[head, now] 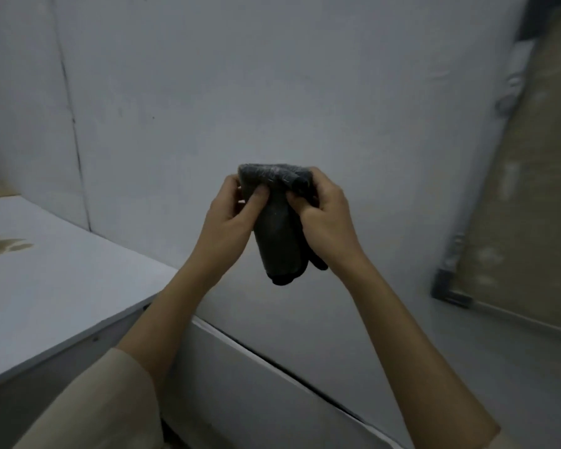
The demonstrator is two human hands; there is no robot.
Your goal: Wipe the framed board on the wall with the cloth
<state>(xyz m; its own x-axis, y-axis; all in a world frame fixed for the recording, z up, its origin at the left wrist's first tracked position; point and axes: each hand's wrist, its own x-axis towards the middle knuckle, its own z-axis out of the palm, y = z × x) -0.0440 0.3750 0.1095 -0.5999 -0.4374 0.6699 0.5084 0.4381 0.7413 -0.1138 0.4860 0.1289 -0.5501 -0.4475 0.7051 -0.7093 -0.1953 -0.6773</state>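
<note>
A dark grey cloth (277, 234) hangs folded between both hands in the middle of the view, in front of a pale grey wall. My left hand (229, 218) pinches its upper left edge with thumb and fingers. My right hand (326, 218) grips its upper right side, fingers curled into the fabric. The framed board (531, 189), beige with a grey metal frame, stands at the far right on the wall, well to the right of the cloth and apart from both hands. Its upper and right parts run out of view.
A white tabletop (62, 286) with a brownish stain (4, 247) fills the lower left, its edge close to my left forearm. A white panel (256, 384) leans along the wall's base below my arms. A dark vertical seam (75, 134) marks the wall at left.
</note>
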